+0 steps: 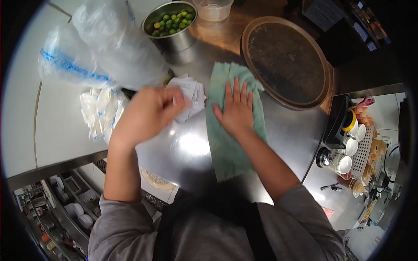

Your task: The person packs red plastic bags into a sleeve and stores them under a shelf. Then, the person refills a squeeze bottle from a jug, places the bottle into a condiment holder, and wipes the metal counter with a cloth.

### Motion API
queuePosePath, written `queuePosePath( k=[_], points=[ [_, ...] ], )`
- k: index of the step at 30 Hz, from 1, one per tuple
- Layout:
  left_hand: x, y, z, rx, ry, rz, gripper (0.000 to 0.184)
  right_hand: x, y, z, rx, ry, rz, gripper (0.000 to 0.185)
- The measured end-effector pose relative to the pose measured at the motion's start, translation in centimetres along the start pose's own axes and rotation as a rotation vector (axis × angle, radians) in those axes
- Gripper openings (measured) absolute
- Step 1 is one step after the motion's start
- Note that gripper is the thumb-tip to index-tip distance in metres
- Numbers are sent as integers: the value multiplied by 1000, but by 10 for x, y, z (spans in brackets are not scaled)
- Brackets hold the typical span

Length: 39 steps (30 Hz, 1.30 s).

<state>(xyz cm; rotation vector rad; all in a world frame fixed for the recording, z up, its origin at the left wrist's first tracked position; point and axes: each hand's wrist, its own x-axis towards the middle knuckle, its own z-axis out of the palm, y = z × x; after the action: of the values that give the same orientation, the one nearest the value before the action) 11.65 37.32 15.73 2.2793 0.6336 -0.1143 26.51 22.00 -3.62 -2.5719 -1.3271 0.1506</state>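
Note:
My right hand (238, 108) lies flat with its fingers spread on a green cloth (230, 152), pressing it to the steel worktop (287, 135). The cloth is spread lengthwise, and its far corner reaches the rim of a round brown tray (285, 63). My left hand (150, 111) is raised at the left with its fingers curled in, slightly blurred; nothing shows in it. Just beyond its fingers is a small pile of white paper slips (190, 96), partly covered by the hand.
Clear plastic bags (115, 43) and crumpled white bags (98, 111) stand at the left. At the back are a steel pot (174, 43) of green limes and a clear plastic tub (213, 9). White cups (349, 147) and sauce bottles (368, 167) are at the right.

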Motion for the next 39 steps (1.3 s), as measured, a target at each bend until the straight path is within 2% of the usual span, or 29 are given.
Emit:
queuePosePath(
  k=[1,2,4,6,8,10,12,14,15,16,17,18,20,21,22,23,24,25,27,31,33,35,36,38,39],
  points=[
    [-17,-8,2,-131,-257,-80,18,11,-1,4,4,-14,-3,81],
    [-23,-21,15,-197,-379,-117,18,22,-2,8,-3,13,-4,80],
    [-19,-85,54,51,-9,222,20,10,-6,14,-8,23,-8,80],
    [-2,-112,62,1,103,193,23,-9,-13,19,-46,106,40,81],
    [9,-119,56,55,109,189,26,-55,-38,17,-47,93,69,82],
    [22,-131,54,104,112,189,30,-85,-74,14,-23,-64,9,83],
    [28,-144,62,-11,124,167,29,-88,-106,24,120,-62,-145,84],
    [29,-145,63,39,155,215,27,-100,-135,31,249,-216,-364,80],
    [27,-144,62,49,155,222,27,-121,-144,41,294,-180,-517,76],
    [21,-141,63,56,158,228,26,-144,-147,53,333,-145,-672,72],
    [16,-139,67,45,182,213,25,-159,-136,57,320,-141,-639,72],
    [9,-137,72,34,206,198,25,-173,-121,59,327,-142,-758,71],
    [-11,-128,83,125,315,185,20,-176,-86,32,291,-279,-665,70],
    [-19,-130,95,125,424,251,14,-163,-55,4,250,-409,-449,71],
    [-30,-129,108,181,480,271,12,-170,-9,11,175,-46,-306,68],
    [-40,-126,121,234,536,294,11,-158,29,-22,77,-142,-63,67],
    [-48,-120,134,209,502,337,12,-160,72,-35,-125,-68,96,70],
    [-54,-110,148,185,466,378,13,-174,109,-34,-209,90,269,71],
    [-62,-79,178,170,423,482,16,-222,150,-30,-274,229,520,71],
    [-64,-18,238,62,264,780,27,-316,117,-22,-191,274,600,65],
    [-68,6,264,22,156,825,27,-351,81,-27,-192,244,672,63],
    [-71,24,285,-29,1,841,24,-380,68,-31,-114,220,626,53],
    [-71,31,292,-37,-8,862,24,-392,69,-33,-126,229,645,53],
    [-73,42,303,-111,-26,879,23,-413,73,-35,159,299,587,44],
    [-74,52,300,-270,-47,812,17,-409,77,-39,244,411,601,43]
  ],
)
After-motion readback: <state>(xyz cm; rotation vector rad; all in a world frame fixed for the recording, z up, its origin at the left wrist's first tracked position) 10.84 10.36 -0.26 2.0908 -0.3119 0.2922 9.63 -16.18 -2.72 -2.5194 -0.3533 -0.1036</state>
